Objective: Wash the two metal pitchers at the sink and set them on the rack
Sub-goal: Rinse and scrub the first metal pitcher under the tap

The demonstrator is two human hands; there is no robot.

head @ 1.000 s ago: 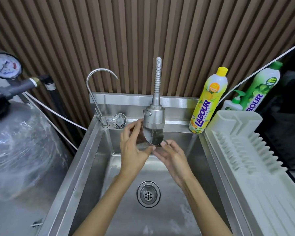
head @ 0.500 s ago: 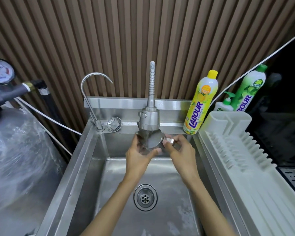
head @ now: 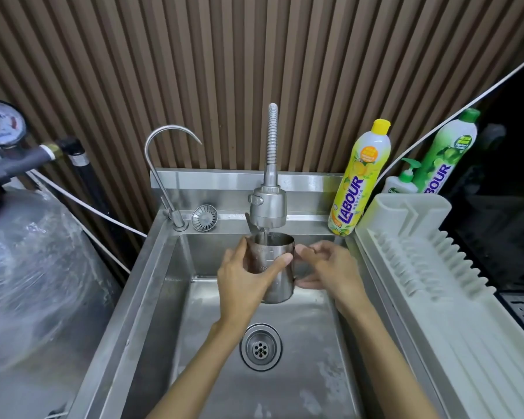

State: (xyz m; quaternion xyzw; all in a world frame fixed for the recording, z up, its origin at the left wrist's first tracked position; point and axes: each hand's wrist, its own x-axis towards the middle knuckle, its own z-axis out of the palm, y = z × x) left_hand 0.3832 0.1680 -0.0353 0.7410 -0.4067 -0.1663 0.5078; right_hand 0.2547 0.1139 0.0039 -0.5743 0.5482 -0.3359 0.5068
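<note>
**Pitcher (head: pixel 278 287) held under the running tap**

The metal pitcher is upright in the air over the far part of the sink (head: pixel 164 297). Its open mouth is right beneath the spray head (head: pixel 268 208), and a thin stream of water falls into it. The left hand (head: pixel 242 282) wraps the body from the left, thumb laid across the near face. The right hand (head: pixel 330 267) grips the right side with curled fingers; the part they close on is hidden behind them. The drain (head: pixel 260 347) sits below, nearer. Right of the sink lies the white rack (head: pixel 421 267), with a yellow soap bottle (head: pixel 359 179), a small pump bottle (head: pixel 401 182) and a green bottle (head: pixel 448 152) at its far end. A slim gooseneck tap (head: pixel 178 222) and a round strainer (head: pixel 205 217) sit on the far-left ledge.
</note>
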